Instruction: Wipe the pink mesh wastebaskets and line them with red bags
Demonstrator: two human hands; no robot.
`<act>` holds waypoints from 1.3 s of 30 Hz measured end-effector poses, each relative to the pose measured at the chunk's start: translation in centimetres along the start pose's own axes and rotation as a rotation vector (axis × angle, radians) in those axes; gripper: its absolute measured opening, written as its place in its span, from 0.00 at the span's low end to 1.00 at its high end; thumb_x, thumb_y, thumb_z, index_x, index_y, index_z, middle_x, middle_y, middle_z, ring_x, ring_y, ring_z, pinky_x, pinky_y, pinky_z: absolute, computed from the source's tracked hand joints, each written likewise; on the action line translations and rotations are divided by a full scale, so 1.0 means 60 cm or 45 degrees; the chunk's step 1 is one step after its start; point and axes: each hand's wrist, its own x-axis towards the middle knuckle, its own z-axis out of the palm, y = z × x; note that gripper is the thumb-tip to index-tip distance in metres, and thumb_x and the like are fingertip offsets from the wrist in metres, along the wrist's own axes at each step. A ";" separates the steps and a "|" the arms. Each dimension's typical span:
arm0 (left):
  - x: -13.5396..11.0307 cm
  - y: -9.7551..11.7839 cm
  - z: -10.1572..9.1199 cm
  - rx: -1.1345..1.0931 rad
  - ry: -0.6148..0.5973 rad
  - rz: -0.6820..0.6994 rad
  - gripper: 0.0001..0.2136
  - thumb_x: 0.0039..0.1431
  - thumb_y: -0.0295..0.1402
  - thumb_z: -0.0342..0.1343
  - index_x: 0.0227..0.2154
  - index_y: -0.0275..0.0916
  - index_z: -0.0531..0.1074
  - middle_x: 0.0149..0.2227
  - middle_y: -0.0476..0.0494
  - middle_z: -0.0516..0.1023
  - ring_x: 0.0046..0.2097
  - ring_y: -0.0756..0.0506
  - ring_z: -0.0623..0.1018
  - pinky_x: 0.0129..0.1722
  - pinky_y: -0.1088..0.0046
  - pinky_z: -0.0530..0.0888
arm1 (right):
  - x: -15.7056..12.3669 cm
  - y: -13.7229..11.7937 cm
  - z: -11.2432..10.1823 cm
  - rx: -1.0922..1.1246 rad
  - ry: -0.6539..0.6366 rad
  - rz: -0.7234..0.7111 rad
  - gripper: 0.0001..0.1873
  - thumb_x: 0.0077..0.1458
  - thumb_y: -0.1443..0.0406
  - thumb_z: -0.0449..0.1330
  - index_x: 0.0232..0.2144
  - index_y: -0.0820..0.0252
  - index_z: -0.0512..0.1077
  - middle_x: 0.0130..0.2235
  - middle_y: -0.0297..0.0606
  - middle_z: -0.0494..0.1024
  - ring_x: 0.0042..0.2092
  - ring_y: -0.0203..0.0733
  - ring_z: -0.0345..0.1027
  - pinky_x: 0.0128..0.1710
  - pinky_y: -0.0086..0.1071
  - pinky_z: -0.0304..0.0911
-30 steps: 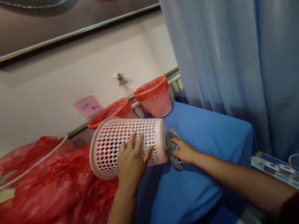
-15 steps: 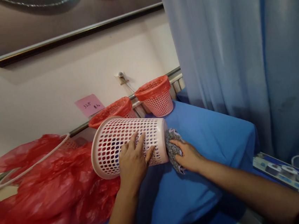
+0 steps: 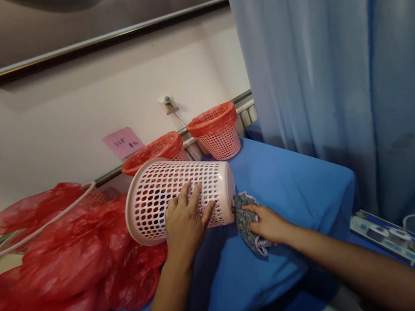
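Observation:
A pale pink perforated plastic wastebasket lies on its side over the blue-covered bed, its mouth to the left and its solid base to the right. My left hand rests on the basket's side with fingers spread over the holes. At the lower edge of the base, my right hand presses a grey cloth, bunched between thumb and fingers. Part of the cloth hangs below the hand.
Red plastic bags pile up on the left, beside a white hoop-like rim. Two baskets with red liners, one upright and one partly hidden, stand by the wall. A blue curtain and a power strip are right.
My right hand and the cloth have slid down and slightly right along the basket's base. My left hand and the basket have stayed nearly in place.

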 end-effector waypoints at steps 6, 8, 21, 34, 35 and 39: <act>-0.003 -0.001 0.004 0.008 0.013 -0.008 0.28 0.68 0.51 0.49 0.63 0.39 0.68 0.66 0.32 0.69 0.58 0.31 0.74 0.56 0.51 0.70 | 0.014 -0.003 -0.003 0.134 0.289 -0.269 0.37 0.50 0.68 0.58 0.65 0.59 0.66 0.62 0.43 0.73 0.62 0.47 0.68 0.64 0.41 0.61; -0.003 -0.002 0.004 0.021 0.007 -0.004 0.28 0.69 0.50 0.49 0.64 0.38 0.68 0.66 0.32 0.69 0.58 0.31 0.74 0.55 0.51 0.70 | 0.015 -0.009 -0.004 -0.028 0.107 -0.276 0.37 0.47 0.69 0.59 0.62 0.61 0.70 0.59 0.45 0.76 0.60 0.50 0.70 0.62 0.41 0.63; -0.008 0.002 0.005 0.014 0.040 -0.025 0.28 0.69 0.51 0.49 0.63 0.39 0.68 0.65 0.33 0.69 0.54 0.31 0.75 0.54 0.51 0.71 | 0.069 -0.024 -0.023 -0.063 0.145 -0.107 0.36 0.48 0.69 0.60 0.62 0.61 0.70 0.54 0.43 0.80 0.51 0.46 0.75 0.53 0.34 0.69; -0.010 0.006 0.004 0.001 0.066 -0.047 0.26 0.69 0.50 0.49 0.63 0.40 0.69 0.66 0.33 0.69 0.54 0.31 0.75 0.53 0.51 0.71 | 0.115 -0.022 -0.035 -0.171 0.148 -0.086 0.37 0.48 0.71 0.61 0.63 0.60 0.69 0.58 0.44 0.77 0.52 0.46 0.75 0.54 0.34 0.67; -0.009 0.006 0.004 0.007 0.067 -0.049 0.27 0.68 0.50 0.50 0.63 0.40 0.69 0.66 0.33 0.69 0.53 0.32 0.75 0.53 0.51 0.71 | 0.116 -0.019 -0.035 -0.195 0.108 -0.064 0.36 0.46 0.71 0.62 0.60 0.61 0.72 0.54 0.45 0.80 0.50 0.48 0.76 0.52 0.35 0.69; -0.009 0.005 0.006 0.012 0.062 -0.044 0.27 0.68 0.50 0.50 0.63 0.39 0.69 0.66 0.33 0.69 0.53 0.31 0.75 0.53 0.51 0.71 | 0.125 -0.021 -0.044 -0.200 0.091 0.013 0.32 0.44 0.71 0.63 0.56 0.64 0.76 0.42 0.44 0.84 0.40 0.50 0.78 0.44 0.37 0.72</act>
